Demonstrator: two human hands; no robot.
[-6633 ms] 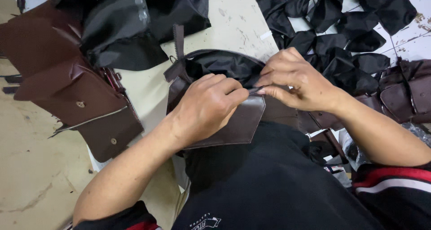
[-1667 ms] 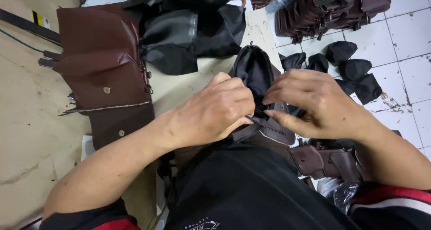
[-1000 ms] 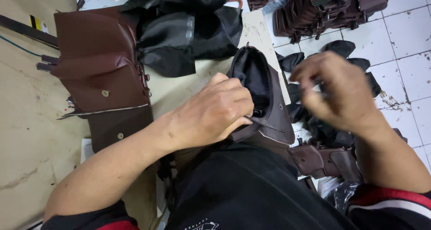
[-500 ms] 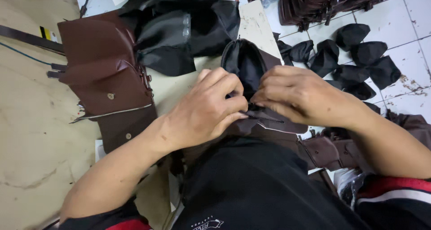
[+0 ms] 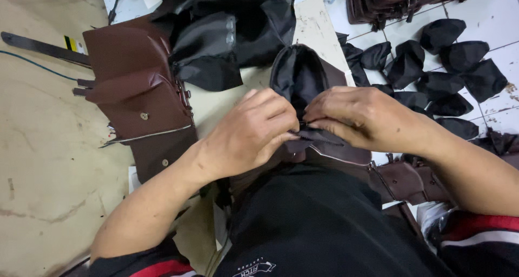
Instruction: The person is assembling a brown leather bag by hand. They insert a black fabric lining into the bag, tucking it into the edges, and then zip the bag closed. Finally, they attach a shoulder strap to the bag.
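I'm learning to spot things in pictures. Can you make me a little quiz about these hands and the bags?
1. True or false: both hands pinch the brown bag with the black lining.
2. Which hand is nearer the stack of brown bags? A left hand B right hand
3. What colour are the small fabric pieces on the tiled floor?

Key: 1 true; 2 A; 3 black.

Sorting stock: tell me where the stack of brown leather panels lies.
The brown leather panels lie left of the left hand, beside black lining pieces.
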